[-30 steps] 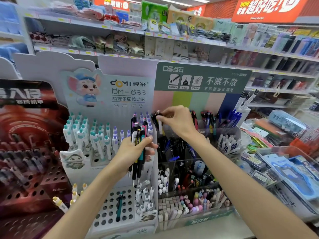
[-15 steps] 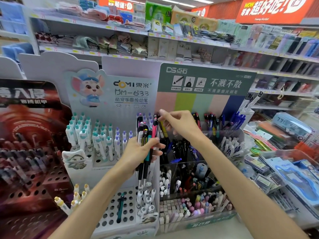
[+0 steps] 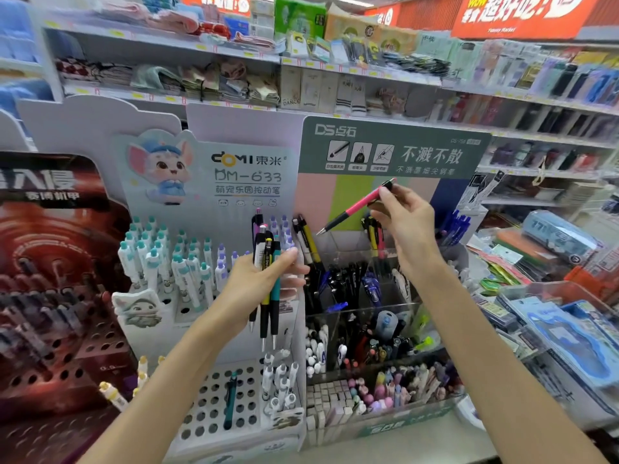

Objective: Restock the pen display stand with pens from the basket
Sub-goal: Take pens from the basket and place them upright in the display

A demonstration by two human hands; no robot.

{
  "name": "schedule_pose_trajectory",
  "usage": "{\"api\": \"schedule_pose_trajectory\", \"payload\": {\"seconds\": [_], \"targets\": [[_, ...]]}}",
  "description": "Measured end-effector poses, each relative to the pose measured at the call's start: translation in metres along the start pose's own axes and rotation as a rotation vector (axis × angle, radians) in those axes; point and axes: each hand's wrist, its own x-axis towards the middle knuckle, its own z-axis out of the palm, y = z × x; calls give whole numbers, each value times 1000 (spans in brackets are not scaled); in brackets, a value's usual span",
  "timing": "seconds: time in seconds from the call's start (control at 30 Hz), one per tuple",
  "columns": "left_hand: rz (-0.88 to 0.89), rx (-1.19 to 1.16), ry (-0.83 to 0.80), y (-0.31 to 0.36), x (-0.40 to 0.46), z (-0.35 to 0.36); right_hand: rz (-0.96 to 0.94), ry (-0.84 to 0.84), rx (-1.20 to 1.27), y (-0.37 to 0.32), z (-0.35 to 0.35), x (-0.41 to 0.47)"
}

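domi dm-633 sign (image 3: 247, 175), ds sign (image 3: 395, 147), possibly ds-758, right hand (image 3: 407, 222) pinching pink pen (image 3: 356, 205)

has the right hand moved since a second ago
Yes. The right hand has lifted up and to the right, away from the clear pen compartments, and now holds a pink pen before the green sign.

Bright, even overhead store lighting is noted; shadows are faint. Wide-angle bending is seen at the edges. The upper shelves (image 3: 234, 55) and right margin are rendered soft, slightly blurred.
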Motion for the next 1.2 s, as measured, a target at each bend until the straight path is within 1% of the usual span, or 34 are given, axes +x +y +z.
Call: {"api": "schedule_pose_trajectory", "payload": {"seconds": [0.07,0.1,0.17,0.27,0.33,0.5,0.6,0.67,0.73,0.77,0.83,0.9,0.93,1.1,1.2], "targets": [[-23,-1,21,0,-1,-3,-136,31,-201,6,3,6],[-27,9,25,-1,-1,-4,-196,4,-322,10,7,8],[-18,48,31,-4,0,-4,-265,-98,-530,17,15,12],[-7,62,15,-5,0,-3,-291,-287,-758,27,30,13],[-15,12,-14,-4,-1,0,-312,-336,-825,35,38,13],[-31,-38,-95,-4,-3,2,-301,-266,-900,48,46,16],[-60,-107,-151,-5,-2,2,-306,-288,-1019,47,45,16],[-59,-97,-174,-6,-2,1,-325,-277,-1001,46,43,11],[-59,-65,-173,-9,-1,1,-305,-260,-864,38,42,-1],[-63,-58,-171,-9,-2,1,-250,-298,-793,33,41,-8],[-69,-67,-176,-8,-2,4,-57,-460,-701,22,38,-20],[-64,-66,-181,-8,-2,8,107,-602,-689,15,32,-28],[-57,-63,-182,-8,-2,10,145,-634,-694,13,30,-30],[-29,-18,-240,-7,-1,23,159,-578,-667,13,21,-27],[-17,-37,-221,-6,-1,25,154,-527,-618,7,13,-23]]}}
